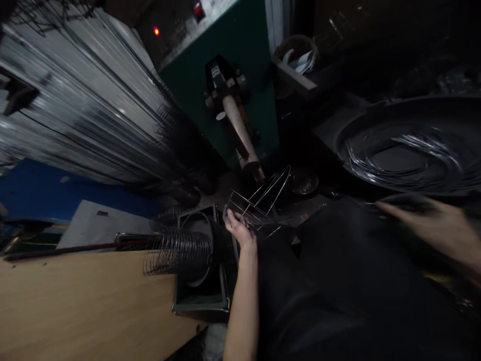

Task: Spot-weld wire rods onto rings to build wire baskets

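While the left hand grips its near-left edge, an open wire frame slants up over the dim work area, its far end just beside the lower tip of a pale cylindrical machine arm; whether the two touch cannot be told. The left fingers are closed on the wire, the thumb uppermost. Well apart on the right, the right hand is blurred by motion, its index finger extended toward the left beside a broad black basin; whether its fingers hold anything cannot be told. Loops of shiny wire lie inside the basin. A small round dish sits between the frame and the basin. Just left of the left hand, a row of wire rings stretches sideways above a metal-framed stand. A light wooden board fills the near left, with a blue panel beyond. Behind the machine arm rises a green panel; a red light glows at far left.
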A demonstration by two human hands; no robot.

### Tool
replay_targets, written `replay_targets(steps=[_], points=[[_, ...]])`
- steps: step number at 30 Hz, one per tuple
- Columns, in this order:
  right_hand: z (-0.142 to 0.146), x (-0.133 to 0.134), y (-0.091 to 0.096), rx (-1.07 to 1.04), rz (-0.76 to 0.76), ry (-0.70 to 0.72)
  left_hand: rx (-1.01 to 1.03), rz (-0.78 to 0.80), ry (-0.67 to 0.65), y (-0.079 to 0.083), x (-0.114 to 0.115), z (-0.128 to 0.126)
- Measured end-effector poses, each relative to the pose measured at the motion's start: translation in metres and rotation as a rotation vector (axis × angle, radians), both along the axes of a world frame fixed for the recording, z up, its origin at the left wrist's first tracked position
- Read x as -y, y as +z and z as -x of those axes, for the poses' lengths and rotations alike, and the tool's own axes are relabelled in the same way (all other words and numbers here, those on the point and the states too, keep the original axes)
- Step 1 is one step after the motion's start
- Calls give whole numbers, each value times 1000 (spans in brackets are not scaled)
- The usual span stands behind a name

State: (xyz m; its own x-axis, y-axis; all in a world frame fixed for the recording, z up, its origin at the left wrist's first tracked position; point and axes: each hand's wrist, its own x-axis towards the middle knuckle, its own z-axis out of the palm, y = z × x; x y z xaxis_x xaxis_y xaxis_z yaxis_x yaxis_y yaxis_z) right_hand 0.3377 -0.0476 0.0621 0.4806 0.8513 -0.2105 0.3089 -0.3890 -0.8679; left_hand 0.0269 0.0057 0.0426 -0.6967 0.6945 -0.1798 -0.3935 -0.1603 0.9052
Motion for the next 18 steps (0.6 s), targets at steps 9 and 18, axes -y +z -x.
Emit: replay_targets(steps=[9,18], points=[[133,-69,4,-976,76,-17,45,-4,-18,4,3,8],[168,-82,23,-991,19,-19,60,45,-47,-9,-7,28]])
